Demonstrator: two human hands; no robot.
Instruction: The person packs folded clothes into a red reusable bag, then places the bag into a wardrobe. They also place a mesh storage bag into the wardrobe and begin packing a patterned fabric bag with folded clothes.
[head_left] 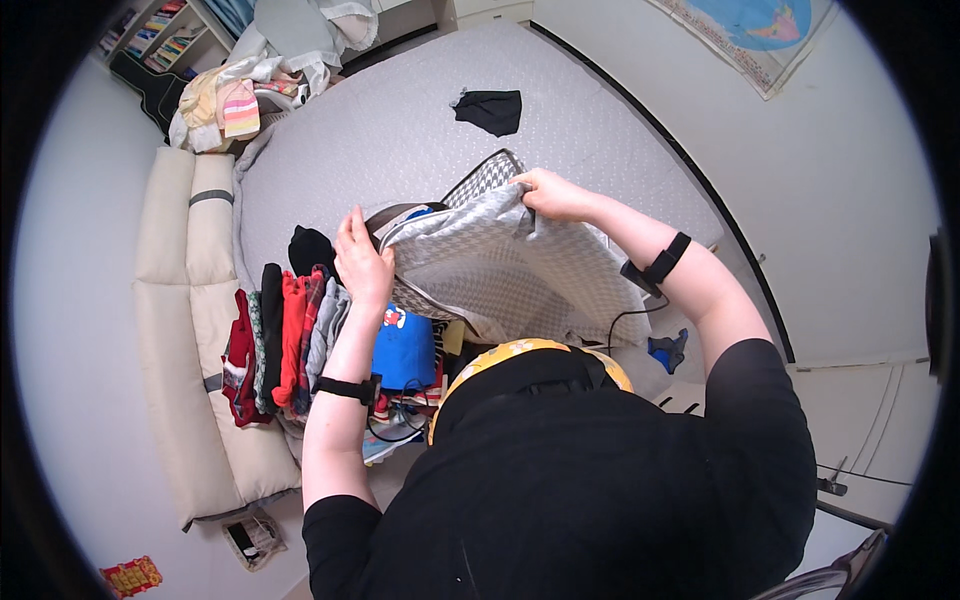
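A grey-and-white houndstooth fabric storage bag is held up before me, tilted, with dark piping and its flap raised. My right hand pinches its upper right edge. My left hand grips the left edge, fingers stretched along it and the thumb on the near side. A dark panel and a bit of blue show at the opening beside the left hand. Below that hand stands a row of folded clothes in red, black, plaid and grey. A blue garment with a print lies just right of them.
A black cloth piece lies on the light grey bed. A cream cushioned backrest runs along the left. A heaped laundry basket stands far left. A dark blue-grey item lies on the right.
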